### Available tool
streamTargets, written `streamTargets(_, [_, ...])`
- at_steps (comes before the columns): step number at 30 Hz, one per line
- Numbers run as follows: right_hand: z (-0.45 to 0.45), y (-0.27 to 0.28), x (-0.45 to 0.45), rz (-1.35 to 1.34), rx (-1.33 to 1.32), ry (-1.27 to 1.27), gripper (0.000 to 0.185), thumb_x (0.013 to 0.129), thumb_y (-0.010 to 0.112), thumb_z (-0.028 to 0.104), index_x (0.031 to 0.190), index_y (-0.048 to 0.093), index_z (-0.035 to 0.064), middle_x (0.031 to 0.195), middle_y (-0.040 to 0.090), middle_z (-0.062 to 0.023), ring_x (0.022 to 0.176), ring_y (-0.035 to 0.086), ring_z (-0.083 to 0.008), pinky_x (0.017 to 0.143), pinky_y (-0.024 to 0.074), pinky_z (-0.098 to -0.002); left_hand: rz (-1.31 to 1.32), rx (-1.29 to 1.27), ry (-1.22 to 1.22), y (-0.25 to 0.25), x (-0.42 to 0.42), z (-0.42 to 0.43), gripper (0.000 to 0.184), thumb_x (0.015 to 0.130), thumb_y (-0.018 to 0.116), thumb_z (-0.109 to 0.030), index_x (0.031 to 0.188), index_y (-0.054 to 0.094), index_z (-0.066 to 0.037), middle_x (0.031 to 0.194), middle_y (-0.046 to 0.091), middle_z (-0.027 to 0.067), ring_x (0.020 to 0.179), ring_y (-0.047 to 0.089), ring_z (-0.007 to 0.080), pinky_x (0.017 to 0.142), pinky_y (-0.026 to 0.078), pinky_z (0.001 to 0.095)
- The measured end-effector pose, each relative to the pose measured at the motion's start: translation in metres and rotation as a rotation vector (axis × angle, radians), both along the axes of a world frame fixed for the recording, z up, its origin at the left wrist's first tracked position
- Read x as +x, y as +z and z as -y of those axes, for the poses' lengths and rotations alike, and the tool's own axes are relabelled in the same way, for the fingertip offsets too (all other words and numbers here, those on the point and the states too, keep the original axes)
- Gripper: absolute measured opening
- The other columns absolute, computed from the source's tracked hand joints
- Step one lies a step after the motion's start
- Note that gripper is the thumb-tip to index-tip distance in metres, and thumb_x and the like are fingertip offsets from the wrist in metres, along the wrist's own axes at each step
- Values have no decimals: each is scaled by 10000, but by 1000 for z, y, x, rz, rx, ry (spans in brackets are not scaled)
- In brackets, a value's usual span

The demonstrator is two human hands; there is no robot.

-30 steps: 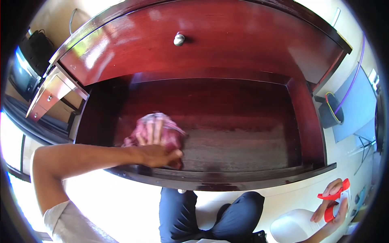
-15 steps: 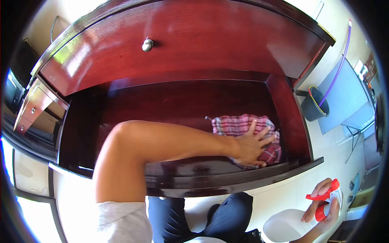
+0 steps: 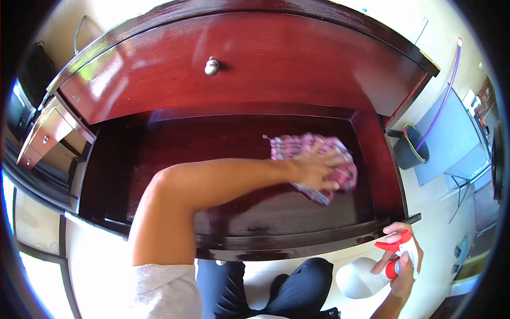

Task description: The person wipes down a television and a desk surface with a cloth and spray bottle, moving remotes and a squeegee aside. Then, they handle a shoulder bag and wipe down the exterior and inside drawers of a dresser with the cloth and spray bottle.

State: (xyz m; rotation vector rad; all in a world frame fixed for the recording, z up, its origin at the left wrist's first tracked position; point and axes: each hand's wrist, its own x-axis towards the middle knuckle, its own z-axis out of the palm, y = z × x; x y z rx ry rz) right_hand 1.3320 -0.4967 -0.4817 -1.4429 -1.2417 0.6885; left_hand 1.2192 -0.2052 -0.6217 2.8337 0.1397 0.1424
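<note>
My left hand (image 3: 317, 169) presses a pink and white checked cloth (image 3: 287, 147) onto the floor of an open dark red drawer (image 3: 212, 142), in its right half. The fingers are spread over the cloth and slightly blurred. At the lower right, outside the drawer's front edge, my right hand (image 3: 406, 266) is wrapped round the neck of a white spray bottle (image 3: 361, 278) with a red trigger. The bottle lies tilted, its base toward the left.
Above the open drawer is a closed drawer front (image 3: 297, 64) with a round metal knob (image 3: 211, 67). A black bucket (image 3: 408, 151) and a purple pole (image 3: 446, 95) stand at the right. A small desk (image 3: 53, 130) is at the left.
The left hand has carried the cloth from the drawer's left part to its right, then slightly back from the front edge. The right hand with the bottle has risen toward the drawer's corner.
</note>
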Motion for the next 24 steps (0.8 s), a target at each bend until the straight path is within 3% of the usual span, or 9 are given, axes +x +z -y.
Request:
streamTargets(3, [-2,-6,-4,-21,-28,28,546,919,564,496,1033,606,-36,1192,554,-236,426,609,-191,483,484,-255,-191,28,310,0,-52,-48,753,997,297,-632,1331,596,-27,1652,119,114,1524,66,340,1213,28,569])
streamTargets(5, [-3,-4,-12,-9,-67,32,607,905,564,552,1020,613,-42,1196,560,-234,443,626,-206,483,488,-262,-1,-9,456,-24,-101,-73,799,987,305,-657,1254,644,15,1628,165,194,1522,76,349,1216,60,544])
streamTargets(7, [-3,-5,-17,21,-60,47,633,902,555,579,1010,613,-42,1192,564,-233,444,628,-210,478,486,-259,-288,23,554,-9,-149,-81,790,984,330,-657,1253,643,18,1615,178,228,1519,81,361,1221,85,513])
streamTargets(12, [-1,-10,-33,11,-50,68,726,893,530,652,1019,618,-58,1079,573,-156,501,647,-198,481,495,-272,-276,-16,980,-15,-272,-69,874,958,377,-674,1537,247,-32,1614,167,239,1503,80,428,1217,103,507])
streamTargets(13, [-1,-10,-40,3,-40,44,770,884,531,677,1056,634,-66,893,581,-98,579,665,-198,529,515,-299,-357,-9,1071,-1,-290,-59,900,956,383,-671,1563,165,-42,1615,160,239,1500,75,440,1216,100,504])
streamTargets(15, [1,-18,-32,0,-93,91,779,877,541,681,1076,643,-66,812,596,-92,634,673,-209,571,531,-326,-350,38,1229,31,-318,-31,715,996,465,-522,1491,352,-18,1554,300,265,1458,244,438,1176,229,511])
streamTargets(19, [-7,-22,-42,-81,-80,194,720,905,546,621,1079,682,-65,870,676,-156,812,683,-233,690,520,-351,-22,-147,1109,-8,-416,-68,423,1001,566,-320,1273,561,5,1227,611,213,1152,588,336,964,471,468])
streamTargets(21, [-10,-28,-40,-78,-74,254,731,898,556,623,1083,664,-76,895,682,-169,883,704,-284,754,549,-374,244,-483,1338,24,-417,-45,296,995,597,-246,1152,626,3,1018,702,139,950,681,242,837,543,412])
streamTargets(24, [-9,-23,-43,-172,-82,240,748,889,569,631,1095,646,-84,897,682,-173,924,707,-326,812,564,-417,754,-855,1282,109,-387,5,302,999,605,-306,1121,640,-32,891,690,44,800,658,126,710,533,301])
